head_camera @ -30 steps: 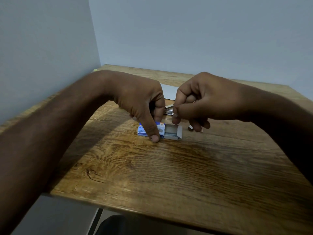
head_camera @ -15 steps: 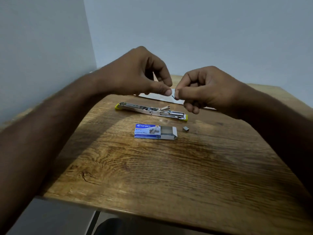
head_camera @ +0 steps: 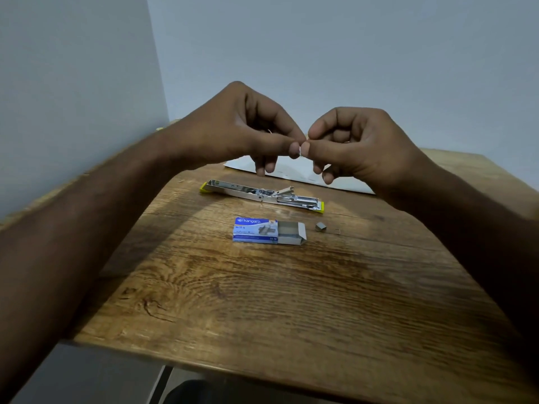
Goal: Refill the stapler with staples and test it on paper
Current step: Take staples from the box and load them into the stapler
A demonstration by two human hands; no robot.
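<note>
Silvery and tiny, the staple strip [head_camera: 300,149] is pinched between the thumb and forefinger tips of the left hand [head_camera: 233,132] and right hand [head_camera: 360,145], raised over the wooden table [head_camera: 291,301]. At six o'clock from them the stapler [head_camera: 262,195] lies opened flat, with the blue staple box [head_camera: 256,230] further along at six.

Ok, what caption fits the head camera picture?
Left hand and right hand pinch staples above the opened stapler and staple box.

Blue staple box [head_camera: 255,230] with white lettering, silver stapler [head_camera: 262,194] with yellow ends, brown wood-grain table [head_camera: 262,301]
</note>
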